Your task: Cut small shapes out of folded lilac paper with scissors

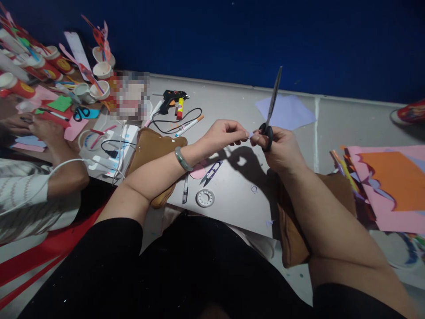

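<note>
My left hand (229, 134) pinches a tiny piece of lilac paper (251, 134) above the table, its fingers closed. Black-handled scissors (272, 106) are in my right hand (282, 148), blades pointing up and away from me. The right thumb and finger come close to the same paper; whether they touch it I cannot tell. A larger lilac sheet (292, 113) lies behind the scissors. Below my hands are thread snips (211, 172), a pink paper circle (198, 171), a white ring-shaped roll (205, 198) and a pen (185, 189).
A black glue gun (171, 99), a glue stick (179, 109) and a marker (189, 126) lie further back. Brown cushions (152, 153) support my forearms. Orange paper (395, 179) lies at right. Another person's hand (46, 130) works at left near paper cups (102, 69).
</note>
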`<action>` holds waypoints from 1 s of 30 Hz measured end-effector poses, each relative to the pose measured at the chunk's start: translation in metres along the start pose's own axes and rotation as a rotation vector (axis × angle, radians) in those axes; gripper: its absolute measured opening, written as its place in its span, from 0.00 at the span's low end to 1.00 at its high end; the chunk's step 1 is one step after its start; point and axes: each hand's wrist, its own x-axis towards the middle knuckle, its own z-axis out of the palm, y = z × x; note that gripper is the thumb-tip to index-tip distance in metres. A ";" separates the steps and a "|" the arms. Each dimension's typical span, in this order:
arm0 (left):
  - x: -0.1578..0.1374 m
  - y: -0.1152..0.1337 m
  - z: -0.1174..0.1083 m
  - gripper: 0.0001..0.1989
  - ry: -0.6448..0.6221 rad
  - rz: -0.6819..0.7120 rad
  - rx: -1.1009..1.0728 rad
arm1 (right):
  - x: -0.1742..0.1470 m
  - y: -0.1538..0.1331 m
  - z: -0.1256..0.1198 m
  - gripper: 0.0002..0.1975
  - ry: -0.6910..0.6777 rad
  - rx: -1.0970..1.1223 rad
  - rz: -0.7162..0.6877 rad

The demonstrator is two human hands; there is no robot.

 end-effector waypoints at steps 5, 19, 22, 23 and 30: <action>0.001 0.000 -0.003 0.07 -0.057 0.042 0.013 | 0.000 0.003 -0.003 0.22 -0.011 -0.045 -0.021; 0.000 0.011 -0.010 0.12 0.194 0.198 -0.140 | -0.006 -0.003 -0.005 0.34 -0.405 -0.178 0.012; 0.001 0.010 -0.011 0.12 0.192 0.196 -0.143 | -0.005 -0.001 -0.007 0.35 -0.415 -0.183 0.025; 0.001 0.009 -0.011 0.12 0.190 0.197 -0.143 | -0.005 -0.001 -0.007 0.35 -0.419 -0.184 0.032; 0.002 0.010 -0.013 0.12 0.200 0.184 -0.109 | -0.005 -0.003 -0.006 0.36 -0.419 -0.172 0.062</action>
